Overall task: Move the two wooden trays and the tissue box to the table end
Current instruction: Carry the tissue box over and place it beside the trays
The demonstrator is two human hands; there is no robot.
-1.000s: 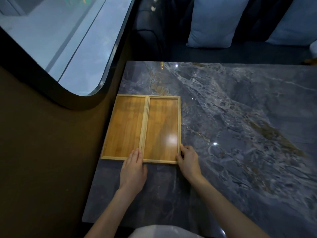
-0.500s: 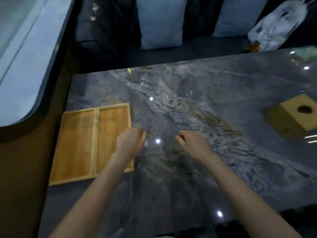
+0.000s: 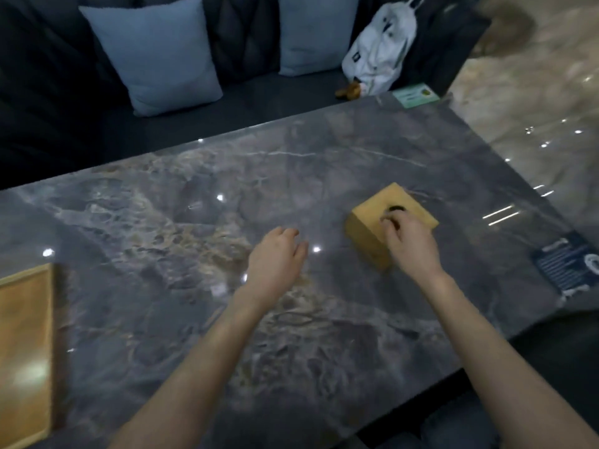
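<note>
Since the earlier frame both hands have left the wooden tray (image 3: 24, 354) and travelled rightward along the table (image 3: 181, 286); the tray now shows only at the left edge, cut off by the picture border.

Head view.

Tissue box (image 3: 387, 223): wooden, pale yellow-brown, cube-like block with a dark round hole in its top face. Stands on the right half of the table, turned corner-on to the viewer, one vertical edge facing forward; no evident long axis.

Wooden tray: flat, raised light rim, glossy grain with a glare spot; its visible long side runs toward and away from the viewer. Well apart from the box.

Right hand (image 3: 410, 246): forearm extended forward, fingers curled down over the box top at the hole, touching it; whether it actually grips the box cannot be told.

Left hand (image 3: 275, 264): palm down, fingers loosely spread and empty, over bare table just left of the box, not touching it. Hands apart.

Table: polished dark grey marble, pale and rust veining, point reflections.

Beyond: dark sofa (image 3: 48, 92), two blue-grey cushions (image 3: 155, 56), white bag (image 3: 379, 50).
</note>
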